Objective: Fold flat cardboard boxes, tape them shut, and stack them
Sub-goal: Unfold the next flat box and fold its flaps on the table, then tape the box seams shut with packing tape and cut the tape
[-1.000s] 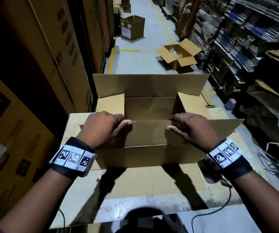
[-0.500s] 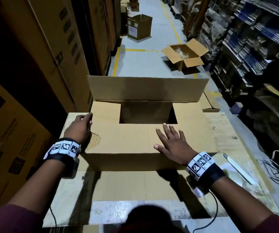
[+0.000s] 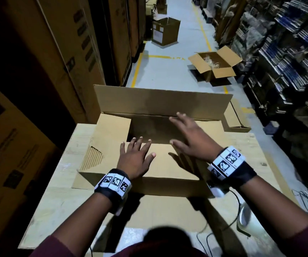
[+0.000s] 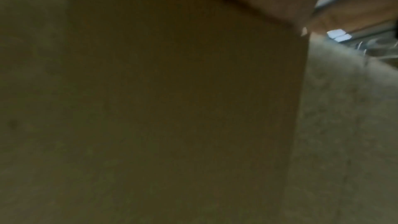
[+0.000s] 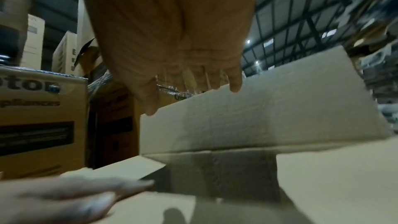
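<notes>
Brown cardboard box [image 3: 168, 169] half-folded at the centre of the pale worktop [image 3: 62, 182].
Left hand [image 3: 135, 160] lies flat, fingers spread, on the near flap; right hand [image 3: 190, 138], open, hovers at 2 o'clock from it, toward the upright far flap [image 3: 160, 103].

Legible text only in my right wrist view: stacked carton [image 5: 41, 122] at left reads "otor" partial, with "pliances" below it. Another carton [image 5: 180, 97] behind shows "Cro", cut off. Everything else is too blurred.
</notes>
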